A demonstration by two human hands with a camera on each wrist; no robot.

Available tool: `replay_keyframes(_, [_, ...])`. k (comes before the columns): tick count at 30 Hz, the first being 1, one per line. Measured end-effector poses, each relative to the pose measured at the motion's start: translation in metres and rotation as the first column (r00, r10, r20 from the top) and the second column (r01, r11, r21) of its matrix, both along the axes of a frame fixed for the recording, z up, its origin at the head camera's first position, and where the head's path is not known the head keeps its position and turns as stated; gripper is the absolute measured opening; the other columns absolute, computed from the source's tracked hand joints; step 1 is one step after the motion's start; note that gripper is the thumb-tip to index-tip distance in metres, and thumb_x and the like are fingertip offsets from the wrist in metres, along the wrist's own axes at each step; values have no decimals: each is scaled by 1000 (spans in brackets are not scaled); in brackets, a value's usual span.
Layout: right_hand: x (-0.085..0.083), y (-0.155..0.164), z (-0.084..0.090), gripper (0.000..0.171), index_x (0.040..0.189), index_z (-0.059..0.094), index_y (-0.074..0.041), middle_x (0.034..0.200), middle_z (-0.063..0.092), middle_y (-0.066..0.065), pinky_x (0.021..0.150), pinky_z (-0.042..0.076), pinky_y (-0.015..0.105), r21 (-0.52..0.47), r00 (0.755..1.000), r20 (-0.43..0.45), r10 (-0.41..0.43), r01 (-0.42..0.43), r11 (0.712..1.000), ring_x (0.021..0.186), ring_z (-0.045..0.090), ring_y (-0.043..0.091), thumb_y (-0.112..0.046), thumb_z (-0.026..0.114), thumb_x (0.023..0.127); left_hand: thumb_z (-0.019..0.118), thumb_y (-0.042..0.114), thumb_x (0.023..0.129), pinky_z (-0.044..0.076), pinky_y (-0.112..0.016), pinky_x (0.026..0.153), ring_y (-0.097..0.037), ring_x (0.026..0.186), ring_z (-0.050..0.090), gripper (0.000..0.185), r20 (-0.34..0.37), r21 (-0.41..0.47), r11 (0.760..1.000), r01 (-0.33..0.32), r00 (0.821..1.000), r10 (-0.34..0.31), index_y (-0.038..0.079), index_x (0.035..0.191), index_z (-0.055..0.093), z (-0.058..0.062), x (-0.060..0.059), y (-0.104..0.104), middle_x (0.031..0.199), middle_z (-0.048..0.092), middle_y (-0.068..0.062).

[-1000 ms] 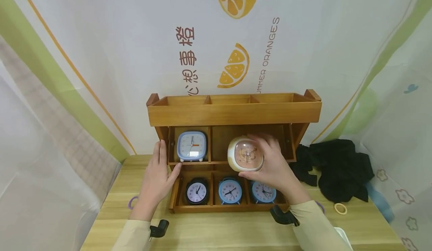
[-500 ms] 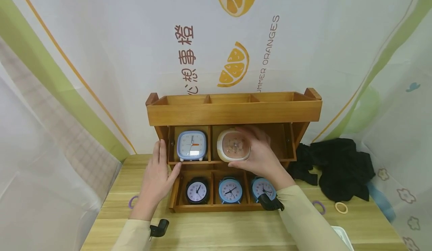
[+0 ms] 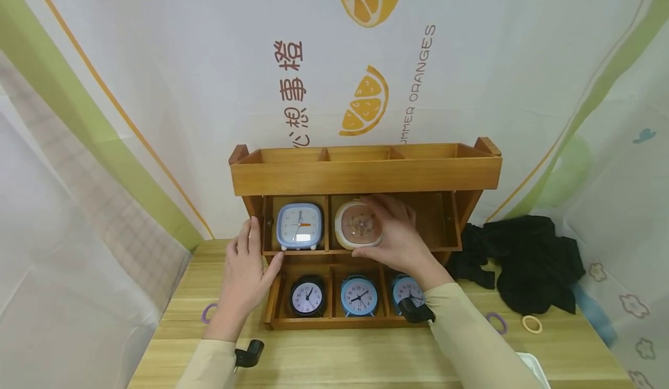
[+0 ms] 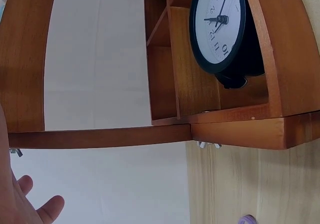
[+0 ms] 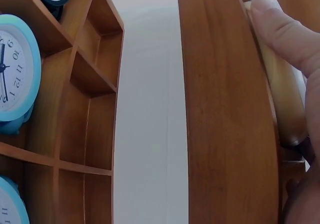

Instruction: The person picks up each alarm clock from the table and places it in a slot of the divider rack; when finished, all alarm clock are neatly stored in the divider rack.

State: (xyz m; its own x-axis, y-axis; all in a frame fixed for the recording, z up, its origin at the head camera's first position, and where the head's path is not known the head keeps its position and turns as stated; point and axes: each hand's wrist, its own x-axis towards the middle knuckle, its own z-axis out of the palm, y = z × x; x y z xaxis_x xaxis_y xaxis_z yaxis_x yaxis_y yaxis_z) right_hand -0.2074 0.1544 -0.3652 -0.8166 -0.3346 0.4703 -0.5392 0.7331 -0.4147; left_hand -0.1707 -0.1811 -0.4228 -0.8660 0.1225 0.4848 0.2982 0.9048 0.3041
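Right hand [image 3: 399,235] gripped the cream clock [image 3: 358,224], seating it upright in the shelf's [image 3: 366,174] middle tier; left hand [image 3: 245,270], fingers straight, braced the frame.

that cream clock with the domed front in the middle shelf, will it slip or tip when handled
The cream clock looks rigid and probably light, since the right hand grips it alone. Its glossy domed front and rounded corners may be slippery. Standing on the wooden rack, it looks squat, so tipping seems unlikely.
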Motion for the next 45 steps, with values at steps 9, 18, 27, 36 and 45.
replay_keyframes(9, [1,2,-2,110,161,39,-17,159,37,14,114,17,71,109,1000,-1,-16,16,994,145,33,38,-55,92,73,57,45,102,36,-71,104,-60,132,33,99,15,-10,1000,-6,1000,6,16,168,-10,1,1,0,167,17,-26])
replay_keyframes(18, [1,4,-4,96,156,47,-22,154,41,9,113,18,72,132,1000,-19,-11,13,991,143,36,36,-56,89,77,56,46,103,36,-71,105,-60,131,35,98,20,-11,1000,0,1000,0,16,168,-10,3,2,1,168,16,-27])
replay_keyframes(27, [7,10,-6,96,156,47,-22,155,42,10,113,18,73,79,999,-39,16,-13,997,144,36,35,-51,92,75,56,47,103,35,-71,106,-60,132,34,98,41,-8,1000,-2,999,2,13,168,-8,3,1,1,169,15,-27])
replay_keyframes(36, [42,36,-18,107,154,48,-12,157,42,15,107,22,78,104,989,-124,77,-65,992,141,38,41,-48,98,66,57,47,103,34,-72,107,-60,133,34,98,42,5,1000,-1,999,1,14,168,-8,3,0,3,169,14,-26])
replay_keyframes(45, [79,70,-53,106,159,43,-14,161,38,17,100,20,76,-5,982,-177,67,-69,998,139,39,40,-66,83,77,58,45,103,36,-73,104,-61,131,35,98,37,6,1000,-3,999,3,16,168,-10,3,1,2,169,15,-26])
